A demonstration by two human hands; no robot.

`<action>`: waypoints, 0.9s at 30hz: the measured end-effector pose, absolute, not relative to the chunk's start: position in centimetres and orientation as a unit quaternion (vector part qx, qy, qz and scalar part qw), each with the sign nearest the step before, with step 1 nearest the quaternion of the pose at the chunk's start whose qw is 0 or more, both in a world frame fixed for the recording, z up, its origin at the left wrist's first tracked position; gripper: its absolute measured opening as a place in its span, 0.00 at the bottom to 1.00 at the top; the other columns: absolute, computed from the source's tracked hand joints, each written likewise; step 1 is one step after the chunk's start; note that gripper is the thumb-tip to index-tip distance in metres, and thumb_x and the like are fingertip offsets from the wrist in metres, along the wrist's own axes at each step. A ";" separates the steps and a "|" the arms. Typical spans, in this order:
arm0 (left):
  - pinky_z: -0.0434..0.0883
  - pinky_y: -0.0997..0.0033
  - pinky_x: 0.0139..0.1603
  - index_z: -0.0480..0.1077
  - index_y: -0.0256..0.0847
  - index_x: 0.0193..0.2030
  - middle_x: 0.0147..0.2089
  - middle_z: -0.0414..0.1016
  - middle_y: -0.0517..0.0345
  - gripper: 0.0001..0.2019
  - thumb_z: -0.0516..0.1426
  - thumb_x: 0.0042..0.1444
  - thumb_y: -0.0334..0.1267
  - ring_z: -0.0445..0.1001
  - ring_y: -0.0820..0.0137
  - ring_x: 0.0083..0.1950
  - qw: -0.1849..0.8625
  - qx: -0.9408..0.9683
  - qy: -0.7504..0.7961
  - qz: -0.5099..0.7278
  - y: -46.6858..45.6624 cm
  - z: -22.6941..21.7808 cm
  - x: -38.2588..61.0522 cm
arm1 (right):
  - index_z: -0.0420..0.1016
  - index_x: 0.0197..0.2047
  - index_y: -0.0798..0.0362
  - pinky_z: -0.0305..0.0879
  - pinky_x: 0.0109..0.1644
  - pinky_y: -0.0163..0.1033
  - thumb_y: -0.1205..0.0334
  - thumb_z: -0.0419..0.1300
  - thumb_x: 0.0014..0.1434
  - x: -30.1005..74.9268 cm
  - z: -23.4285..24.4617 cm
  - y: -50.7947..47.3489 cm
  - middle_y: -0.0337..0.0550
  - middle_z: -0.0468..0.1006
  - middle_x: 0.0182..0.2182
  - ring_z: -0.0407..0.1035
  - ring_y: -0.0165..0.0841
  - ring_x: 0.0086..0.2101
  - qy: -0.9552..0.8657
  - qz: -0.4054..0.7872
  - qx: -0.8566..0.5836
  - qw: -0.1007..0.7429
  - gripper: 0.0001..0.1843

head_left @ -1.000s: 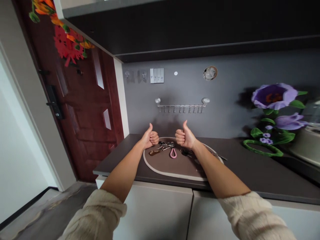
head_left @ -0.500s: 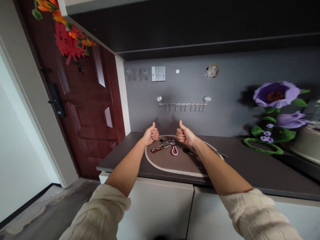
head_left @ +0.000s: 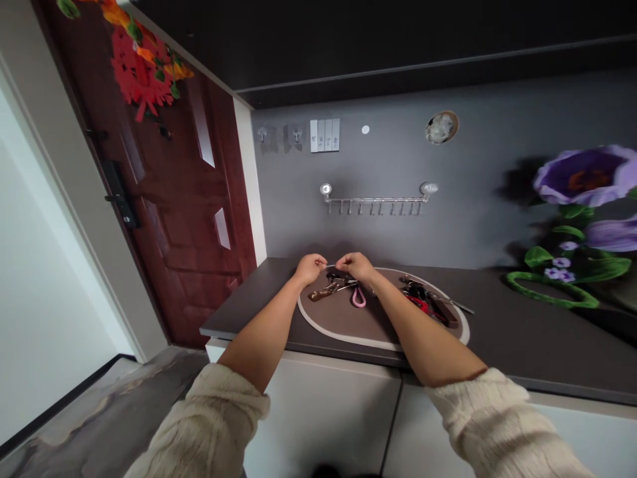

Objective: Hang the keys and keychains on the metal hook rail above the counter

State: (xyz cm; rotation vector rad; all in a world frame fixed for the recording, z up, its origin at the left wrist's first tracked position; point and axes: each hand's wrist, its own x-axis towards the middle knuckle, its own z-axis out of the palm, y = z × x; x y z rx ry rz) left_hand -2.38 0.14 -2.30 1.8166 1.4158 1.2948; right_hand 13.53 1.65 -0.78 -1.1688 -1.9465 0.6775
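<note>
Both of my hands hover over the far edge of an oval brown mat [head_left: 343, 337] with a cream rim, which lies on a dark counter [head_left: 527, 335]. My left hand [head_left: 308, 268] has its fingers curled down and nothing shows in it. Close beside it, my right hand [head_left: 355, 264] is curled the same way, its fingertips just above a bunch of keys [head_left: 337, 284]. The bunch has a brown fob [head_left: 317, 294] and a pink loop [head_left: 358, 297]. Whether the fingers touch the keys is not clear.
A red and black tool [head_left: 424, 305] and a thin metal piece [head_left: 450, 302] lie on the mat's right side. A hook rail [head_left: 375, 199] and switches [head_left: 324, 135] hang on the grey wall. A red door [head_left: 184, 199] stands left, purple flower decor [head_left: 582, 182] right.
Both hands dropped their thumbs-up, came down and together over the keys with fingers curled. The view shifted left and down, uncovering the red and black tool.
</note>
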 end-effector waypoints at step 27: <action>0.62 0.77 0.30 0.70 0.34 0.29 0.25 0.70 0.59 0.06 0.53 0.45 0.29 0.64 0.77 0.26 0.199 0.703 0.529 0.432 0.5 -2.5 -2.6 | 0.73 0.29 0.55 0.55 0.33 0.30 0.65 0.53 0.49 13.3 -1.2 1.5 0.41 0.74 0.27 0.64 0.27 0.28 -0.868 0.069 -0.430 0.237 0.07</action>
